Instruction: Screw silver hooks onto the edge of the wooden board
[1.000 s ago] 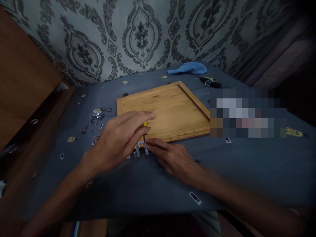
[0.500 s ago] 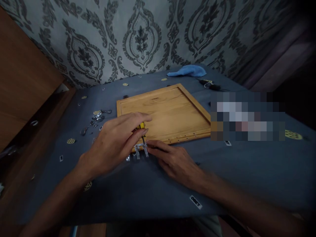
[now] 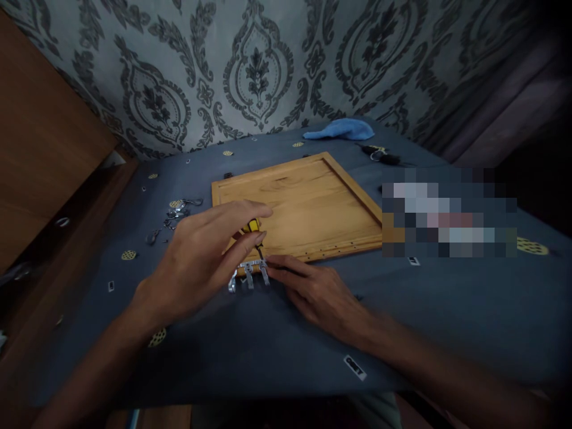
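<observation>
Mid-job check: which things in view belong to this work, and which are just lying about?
In the work:
yellow-handled screwdriver, held in the left hand
metal fittings, right hand close by
wooden panel, fittings at its near edge

Lying about:
blue cloth
black item, unclear what
loose metal pieces, possibly related

The left hand [image 3: 201, 244] is a bit further left than before. The yellow screwdriver [image 3: 254, 225] is no longer almost straight up: its top leans left now. More of the leftmost metal clip [image 3: 232, 282] shows.
</observation>
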A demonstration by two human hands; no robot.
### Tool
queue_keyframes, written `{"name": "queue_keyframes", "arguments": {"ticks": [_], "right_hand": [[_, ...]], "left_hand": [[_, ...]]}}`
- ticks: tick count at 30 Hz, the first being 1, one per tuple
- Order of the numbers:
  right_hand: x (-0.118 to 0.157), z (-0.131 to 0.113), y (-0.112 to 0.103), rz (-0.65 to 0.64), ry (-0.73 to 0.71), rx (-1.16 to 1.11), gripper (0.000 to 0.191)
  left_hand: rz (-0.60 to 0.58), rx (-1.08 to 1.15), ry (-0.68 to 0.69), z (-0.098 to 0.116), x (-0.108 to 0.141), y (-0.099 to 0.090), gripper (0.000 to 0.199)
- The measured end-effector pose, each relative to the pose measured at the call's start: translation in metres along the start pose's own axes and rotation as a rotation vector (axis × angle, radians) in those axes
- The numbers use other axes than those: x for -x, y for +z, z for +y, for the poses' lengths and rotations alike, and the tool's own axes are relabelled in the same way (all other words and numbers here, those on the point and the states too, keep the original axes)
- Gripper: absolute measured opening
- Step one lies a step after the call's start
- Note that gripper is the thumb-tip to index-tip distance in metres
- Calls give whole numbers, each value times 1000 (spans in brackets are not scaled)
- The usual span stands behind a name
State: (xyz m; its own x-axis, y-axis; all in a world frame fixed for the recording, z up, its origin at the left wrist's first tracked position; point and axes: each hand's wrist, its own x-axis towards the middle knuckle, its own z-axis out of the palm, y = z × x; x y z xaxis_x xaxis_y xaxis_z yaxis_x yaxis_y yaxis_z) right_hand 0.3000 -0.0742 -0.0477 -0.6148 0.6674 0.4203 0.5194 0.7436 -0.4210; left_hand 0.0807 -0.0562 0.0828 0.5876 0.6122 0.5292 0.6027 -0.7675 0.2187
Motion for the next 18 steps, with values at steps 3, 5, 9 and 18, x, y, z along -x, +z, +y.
{"name": "queue_keyframes", "arguments": {"ticks": [3,5,9,18], "right_hand": [[1,1,0,47,-29,-20,51],[1,1,1,77,-24,-34,50],[3,1,1,109,9,-85,47],[2,2,0,96,25,-99,48]], "left_hand": [[20,-4,-28,-1,1,-4,22],[26,-8,-45,-2,1,-6,22],[32,-10,-71,-4,1,-6,20],[2,-37,-9,-3,1,-6,19]]}}
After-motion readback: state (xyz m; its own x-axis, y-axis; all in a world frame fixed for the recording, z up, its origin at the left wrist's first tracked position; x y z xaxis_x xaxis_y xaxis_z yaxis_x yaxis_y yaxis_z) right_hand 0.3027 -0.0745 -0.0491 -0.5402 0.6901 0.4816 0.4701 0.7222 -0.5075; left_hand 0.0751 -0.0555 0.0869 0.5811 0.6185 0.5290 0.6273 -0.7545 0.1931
